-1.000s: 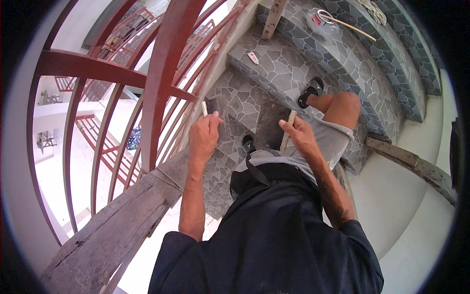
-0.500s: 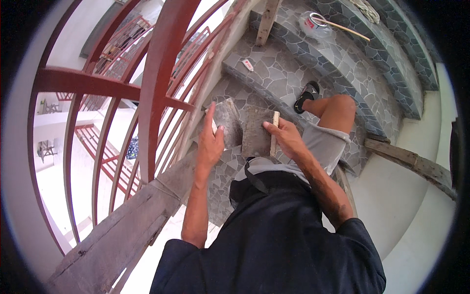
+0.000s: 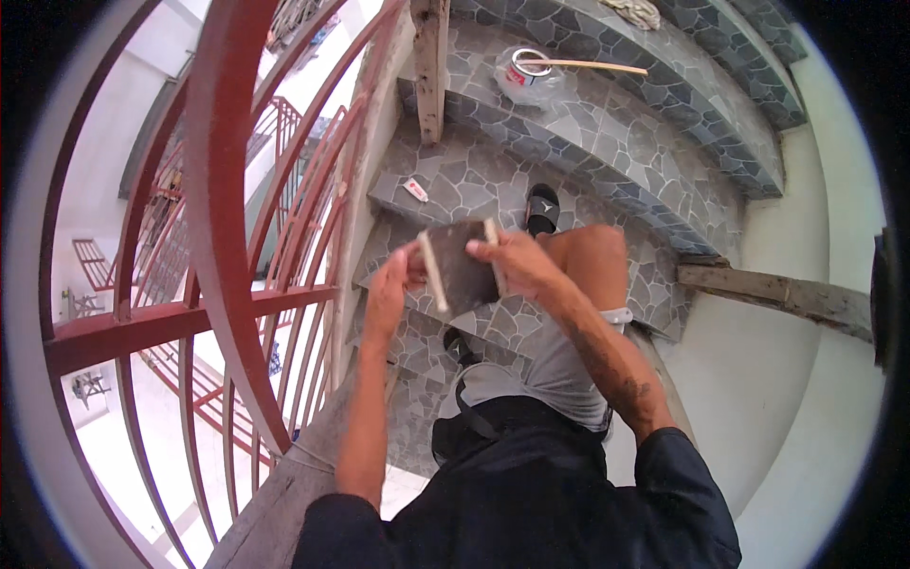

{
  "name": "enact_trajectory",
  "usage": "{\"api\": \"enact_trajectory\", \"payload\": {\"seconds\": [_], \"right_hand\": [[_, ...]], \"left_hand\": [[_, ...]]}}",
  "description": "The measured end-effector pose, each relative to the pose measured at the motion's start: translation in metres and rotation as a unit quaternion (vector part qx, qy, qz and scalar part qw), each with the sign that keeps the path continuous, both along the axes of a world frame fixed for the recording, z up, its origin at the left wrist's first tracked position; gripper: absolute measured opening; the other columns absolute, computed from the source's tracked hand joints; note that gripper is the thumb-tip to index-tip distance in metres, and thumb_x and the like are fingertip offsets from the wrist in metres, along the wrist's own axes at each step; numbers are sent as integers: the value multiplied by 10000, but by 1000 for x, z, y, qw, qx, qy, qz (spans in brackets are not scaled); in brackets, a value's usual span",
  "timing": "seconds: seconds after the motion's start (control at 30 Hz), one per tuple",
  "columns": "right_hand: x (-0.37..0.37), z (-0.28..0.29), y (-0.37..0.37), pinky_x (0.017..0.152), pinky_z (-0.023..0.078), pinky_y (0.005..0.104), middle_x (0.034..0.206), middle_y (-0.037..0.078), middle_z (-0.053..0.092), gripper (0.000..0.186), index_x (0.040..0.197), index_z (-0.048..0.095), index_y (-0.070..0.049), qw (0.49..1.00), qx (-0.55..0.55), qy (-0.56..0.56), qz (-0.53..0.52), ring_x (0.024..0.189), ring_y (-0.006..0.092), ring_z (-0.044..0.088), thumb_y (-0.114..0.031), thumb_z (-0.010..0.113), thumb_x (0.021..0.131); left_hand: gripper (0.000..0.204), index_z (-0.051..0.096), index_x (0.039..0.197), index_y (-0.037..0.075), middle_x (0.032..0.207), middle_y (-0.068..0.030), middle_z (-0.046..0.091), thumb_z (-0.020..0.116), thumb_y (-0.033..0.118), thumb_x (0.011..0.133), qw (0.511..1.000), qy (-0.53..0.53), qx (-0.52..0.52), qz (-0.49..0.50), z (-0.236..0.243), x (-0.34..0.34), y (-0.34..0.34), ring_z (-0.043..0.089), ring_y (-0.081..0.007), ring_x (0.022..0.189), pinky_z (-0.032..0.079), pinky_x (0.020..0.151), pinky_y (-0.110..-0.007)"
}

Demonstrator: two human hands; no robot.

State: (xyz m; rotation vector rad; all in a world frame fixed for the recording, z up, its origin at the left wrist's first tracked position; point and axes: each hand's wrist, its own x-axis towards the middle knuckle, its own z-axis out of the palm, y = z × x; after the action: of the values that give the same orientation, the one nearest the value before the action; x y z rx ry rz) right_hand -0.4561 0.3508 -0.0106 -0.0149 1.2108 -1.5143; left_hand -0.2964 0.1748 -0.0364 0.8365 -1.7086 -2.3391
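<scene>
Railing [image 3: 222,228] left — wall [image 3: 758,389] right

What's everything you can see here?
Flat scrapers: seemingly two, dark with pale grips, centre
Can: one, white and red, on a step
Plastic wrap: one, clear, at the can
Stick: one, pale, atop the can
Packet: one, white and red, lower step
Rope: one bundle, off-white, top
Wooden post: one, brown, top
Wooden beams: two, brown-grey, right and lower left
Railings: several, red, left
Stone-patterned steps: several, grey, centre
Wall: one, white, right
Sandals: two, mostly black, centre
Shorts: one, grey, centre
Shirt: one, black, bottom
Right leg: one, bare, centre
Left hand, right hand: two, at scrapers
</scene>
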Motion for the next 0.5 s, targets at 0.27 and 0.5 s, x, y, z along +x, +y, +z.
{"api": "enact_trajectory", "payload": {"seconds": [0.27,0.5], "right_hand": [[-95,-22,21,710,485,321,876,30,640,270,1086,642,14,962,126,239,-30,777,130,568,-205,660,928],[-133,8,16,690,490,347,794,126,651,233,1013,644,0,927,186,325,15,734,210,615,-212,635,916]], "left_hand": [[426,565,1246,18,1067,-192,668,652,251,901,906,-195,-366,-89,-172,-94,-81,668,-311,950,514,829,-389],[555,477,1319,101,1331,-194,470,690,138,808,679,-292,-596,-315,-282,-167,-115,564,-396,1133,515,894,-495]]}}
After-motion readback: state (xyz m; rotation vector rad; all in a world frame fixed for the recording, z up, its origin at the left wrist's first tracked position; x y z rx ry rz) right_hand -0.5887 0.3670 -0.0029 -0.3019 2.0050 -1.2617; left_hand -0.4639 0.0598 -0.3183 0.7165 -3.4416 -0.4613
